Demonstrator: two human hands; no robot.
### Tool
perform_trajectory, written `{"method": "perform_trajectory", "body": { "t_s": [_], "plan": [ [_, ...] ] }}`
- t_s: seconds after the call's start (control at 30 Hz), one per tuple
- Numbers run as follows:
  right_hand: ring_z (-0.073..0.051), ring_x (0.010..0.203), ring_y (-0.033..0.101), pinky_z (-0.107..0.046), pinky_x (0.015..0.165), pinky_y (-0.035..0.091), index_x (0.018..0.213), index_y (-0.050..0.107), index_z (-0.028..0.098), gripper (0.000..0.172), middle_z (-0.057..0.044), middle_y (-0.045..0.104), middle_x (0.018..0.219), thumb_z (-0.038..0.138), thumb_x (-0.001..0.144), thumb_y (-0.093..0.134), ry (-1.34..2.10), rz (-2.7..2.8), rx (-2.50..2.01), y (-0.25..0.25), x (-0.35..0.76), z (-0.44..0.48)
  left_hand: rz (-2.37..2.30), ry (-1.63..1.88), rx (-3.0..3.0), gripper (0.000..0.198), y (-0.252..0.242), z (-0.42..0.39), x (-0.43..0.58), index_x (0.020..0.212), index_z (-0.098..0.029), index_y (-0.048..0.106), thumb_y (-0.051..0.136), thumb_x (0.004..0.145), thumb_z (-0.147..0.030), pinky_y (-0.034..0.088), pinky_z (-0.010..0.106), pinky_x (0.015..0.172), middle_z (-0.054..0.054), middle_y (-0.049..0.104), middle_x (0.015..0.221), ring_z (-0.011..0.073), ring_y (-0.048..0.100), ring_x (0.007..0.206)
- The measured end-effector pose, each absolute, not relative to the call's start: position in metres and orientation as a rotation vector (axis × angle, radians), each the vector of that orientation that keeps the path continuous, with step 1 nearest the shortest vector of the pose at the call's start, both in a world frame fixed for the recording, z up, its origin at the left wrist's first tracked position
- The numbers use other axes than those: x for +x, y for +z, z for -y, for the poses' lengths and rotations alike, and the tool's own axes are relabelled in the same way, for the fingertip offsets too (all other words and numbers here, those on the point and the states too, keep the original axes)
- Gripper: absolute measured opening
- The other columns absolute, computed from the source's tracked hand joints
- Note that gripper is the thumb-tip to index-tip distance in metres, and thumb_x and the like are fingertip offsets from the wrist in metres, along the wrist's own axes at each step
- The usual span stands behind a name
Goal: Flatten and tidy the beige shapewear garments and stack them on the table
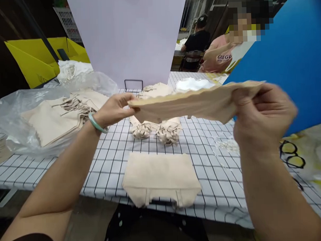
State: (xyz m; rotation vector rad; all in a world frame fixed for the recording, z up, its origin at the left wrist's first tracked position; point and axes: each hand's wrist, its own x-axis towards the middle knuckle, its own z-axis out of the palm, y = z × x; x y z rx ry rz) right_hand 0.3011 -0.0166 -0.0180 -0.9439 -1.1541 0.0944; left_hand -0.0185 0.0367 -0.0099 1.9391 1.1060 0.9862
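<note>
Both my hands hold one beige cloth bag (186, 105) stretched flat in the air above the table. My left hand (114, 108), with a pale green bangle on the wrist, pinches its left end. My right hand (262, 111) grips its right end, fingers closed. Below them, a folded beige bag (159, 176) lies at the table's near edge, its handles hanging over. A pile of similar bags with bunched handles (157, 129) sits behind it in the middle of the table.
The table wears a white cloth with a black grid (111, 161). A clear plastic sack of bags (52, 117) lies left. A white panel (128, 37) stands behind, a blue board (292, 59) right. Yellow bins (34, 58) and two people are farther back.
</note>
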Motion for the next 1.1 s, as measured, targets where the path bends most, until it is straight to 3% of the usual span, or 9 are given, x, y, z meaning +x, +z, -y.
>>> {"method": "perform_trajectory", "body": {
  "t_s": [0.13, 0.23, 0.33, 0.43, 0.6, 0.8, 0.97, 1.1],
  "plan": [
    [-0.021, 0.085, 0.067, -0.041, 0.083, 0.054, 0.086, 0.077, 0.028, 0.012, 0.0, 0.067, 0.081, 0.037, 0.079, 0.079, -0.047, 1.112, -0.964, -0.023, 0.302, 0.082, -1.105, 1.237, 1.532, 0.018, -0.013, 0.046, -0.016, 0.084, -0.018, 0.064, 0.076, 0.071, -0.021, 0.056, 0.032, 0.074, 0.001, 0.065, 0.085, 0.0215, 0.067, 0.092],
    [-0.022, 0.082, 0.068, -0.041, 0.074, 0.057, 0.091, 0.078, 0.031, 0.013, 0.0, 0.068, 0.079, 0.041, 0.083, 0.075, 0.021, 1.113, -1.15, -0.047, 0.297, 0.128, -1.087, 1.154, 1.35, 0.02, -0.037, 0.096, -0.022, 0.081, -0.019, 0.064, 0.079, 0.071, -0.028, 0.055, 0.029, 0.067, 0.002, 0.065, 0.079, 0.0194, 0.067, 0.082],
    [-0.018, 0.072, 0.066, -0.034, 0.061, 0.056, 0.09, 0.077, 0.025, 0.021, 0.0, 0.069, 0.076, 0.044, 0.082, 0.075, 0.228, 1.103, -1.329, -0.087, 0.294, 0.153, -1.093, 1.03, 1.221, 0.027, -0.078, 0.119, -0.029, 0.081, -0.019, 0.066, 0.081, 0.07, -0.037, 0.052, 0.025, 0.058, 0.002, 0.066, 0.075, 0.0142, 0.062, 0.068],
    [-0.018, 0.078, 0.066, -0.031, 0.064, 0.055, 0.092, 0.075, 0.021, 0.032, -0.003, 0.072, 0.086, 0.051, 0.082, 0.071, 0.503, 1.133, -1.475, -0.135, 0.294, 0.148, -1.167, 0.945, 1.117, 0.032, -0.124, 0.115, -0.03, 0.081, -0.017, 0.065, 0.083, 0.066, -0.039, 0.05, 0.023, 0.056, 0.001, 0.066, 0.073, 0.0108, 0.059, 0.061],
    [-0.017, 0.069, 0.061, -0.032, 0.065, 0.05, 0.112, 0.069, 0.018, 0.05, -0.004, 0.069, 0.081, 0.056, 0.079, 0.068, 0.674, 1.336, -1.732, -0.19, 0.298, 0.122, -1.382, 0.897, 1.036, 0.033, -0.166, 0.095, -0.025, 0.084, -0.015, 0.065, 0.082, 0.059, -0.03, 0.049, 0.024, 0.057, -0.001, 0.066, 0.069, 0.0118, 0.06, 0.061],
    [-0.015, 0.065, 0.057, -0.031, 0.065, 0.048, 0.124, 0.063, 0.022, 0.048, -0.002, 0.066, 0.086, 0.042, 0.08, 0.065, 0.592, 1.46, -1.852, -0.186, 0.296, 0.13, -1.388, 0.896, 1.036, 0.029, -0.161, 0.092, -0.026, 0.081, -0.014, 0.066, 0.08, 0.058, -0.023, 0.049, 0.024, 0.059, 0.0, 0.066, 0.07, 0.0119, 0.06, 0.063],
    [-0.015, 0.064, 0.056, -0.029, 0.057, 0.046, 0.126, 0.06, 0.024, 0.045, -0.004, 0.066, 0.09, 0.046, 0.088, 0.056, 0.589, 1.363, -1.729, -0.182, 0.294, 0.127, -1.416, 0.977, 1.144, 0.022, -0.158, 0.082, -0.026, 0.077, -0.015, 0.065, 0.078, 0.062, -0.026, 0.047, 0.023, 0.057, -0.001, 0.066, 0.069, 0.0119, 0.059, 0.063],
    [-0.016, 0.061, 0.056, -0.032, 0.061, 0.046, 0.125, 0.06, 0.02, 0.051, -0.004, 0.066, 0.086, 0.045, 0.081, 0.062, 0.552, 1.447, -1.872, -0.185, 0.291, 0.116, -1.48, 0.903, 1.122, 0.022, -0.165, 0.072, -0.023, 0.076, -0.015, 0.065, 0.078, 0.06, -0.023, 0.047, 0.024, 0.059, -0.001, 0.066, 0.068, 0.0129, 0.06, 0.064]
  ]
}}
